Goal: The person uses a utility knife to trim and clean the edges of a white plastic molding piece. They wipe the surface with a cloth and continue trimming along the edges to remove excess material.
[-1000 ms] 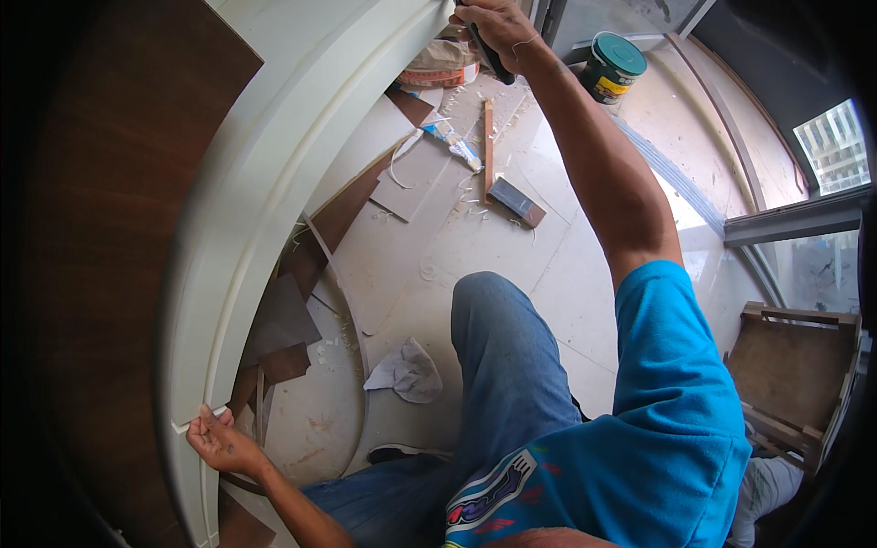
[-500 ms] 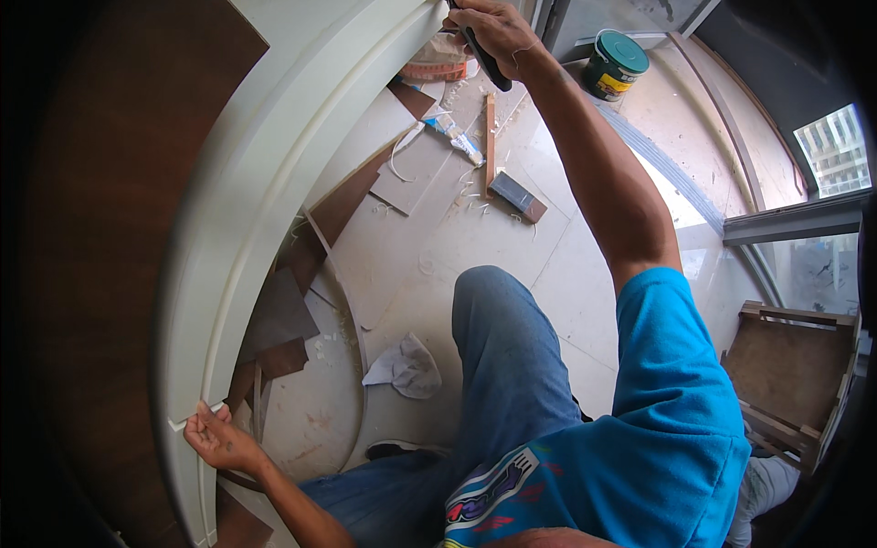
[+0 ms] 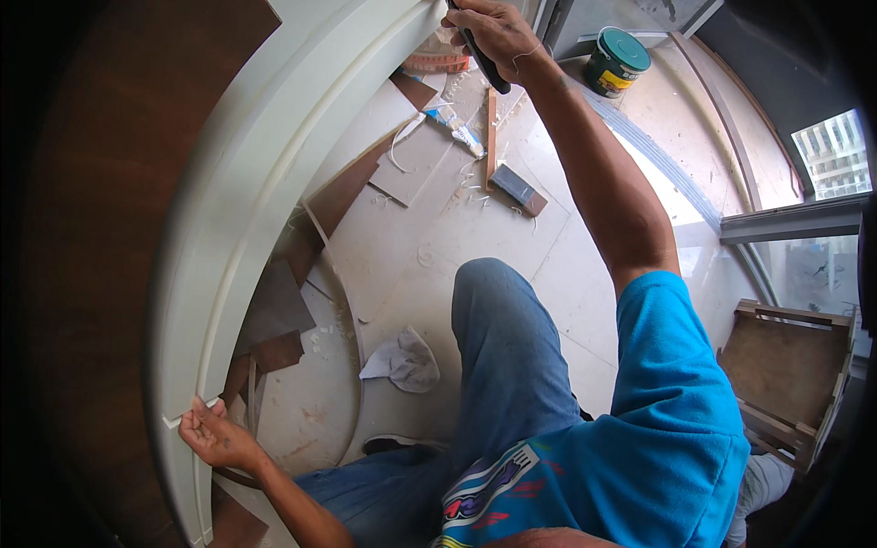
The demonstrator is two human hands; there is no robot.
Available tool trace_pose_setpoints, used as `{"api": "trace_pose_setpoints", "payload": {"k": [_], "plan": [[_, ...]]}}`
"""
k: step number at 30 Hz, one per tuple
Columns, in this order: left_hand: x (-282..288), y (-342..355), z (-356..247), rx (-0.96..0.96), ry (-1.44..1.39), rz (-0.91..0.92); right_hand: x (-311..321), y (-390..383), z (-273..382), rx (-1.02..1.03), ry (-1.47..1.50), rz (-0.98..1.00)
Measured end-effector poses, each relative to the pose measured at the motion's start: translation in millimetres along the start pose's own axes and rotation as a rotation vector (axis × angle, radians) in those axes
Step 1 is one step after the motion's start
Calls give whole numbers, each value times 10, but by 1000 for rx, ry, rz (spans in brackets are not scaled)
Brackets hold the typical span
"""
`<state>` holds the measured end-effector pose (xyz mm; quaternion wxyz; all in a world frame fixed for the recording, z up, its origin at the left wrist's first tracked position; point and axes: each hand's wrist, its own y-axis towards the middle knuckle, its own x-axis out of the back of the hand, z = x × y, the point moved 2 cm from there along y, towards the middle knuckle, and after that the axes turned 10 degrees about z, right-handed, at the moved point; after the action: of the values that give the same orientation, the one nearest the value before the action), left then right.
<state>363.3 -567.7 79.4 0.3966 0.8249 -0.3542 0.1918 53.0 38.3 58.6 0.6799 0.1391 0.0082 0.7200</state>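
Note:
A long pale grey-white door panel (image 3: 260,146) with a groove along its length curves down the left side. At its lower end my left hand (image 3: 217,437) is closed in a pinch beside the groove. A small white strip (image 3: 214,402) pokes out by those fingertips; the rest of it is hidden. High up, at the panel's far end, my right hand (image 3: 498,38) is wrapped around a black-handled tool (image 3: 489,68). The tool's working end lies out of sight past the fingers and the top edge.
Offcuts of brown and grey board (image 3: 274,306) lie under the panel, with curled shavings around. A sanding block (image 3: 518,189), a wooden stick (image 3: 491,132) and a white cloth (image 3: 402,360) rest on the tiles. A green bucket (image 3: 618,64) stands far right; a wooden crate (image 3: 786,365) is nearer.
The view has shifted slightly. Both hands keep nearly the same places, the left one at the panel's lower end and the right one on the black-handled tool.

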Motion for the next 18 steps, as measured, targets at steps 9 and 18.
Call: {"api": "trace_pose_setpoints", "payload": {"k": [9,18], "plan": [[25,-7,-3,11,15,11,-264,-180,190,58,28,-16],[-14,-4,-50,7,3,9,-500,-328,262,60,54,-14]]}}
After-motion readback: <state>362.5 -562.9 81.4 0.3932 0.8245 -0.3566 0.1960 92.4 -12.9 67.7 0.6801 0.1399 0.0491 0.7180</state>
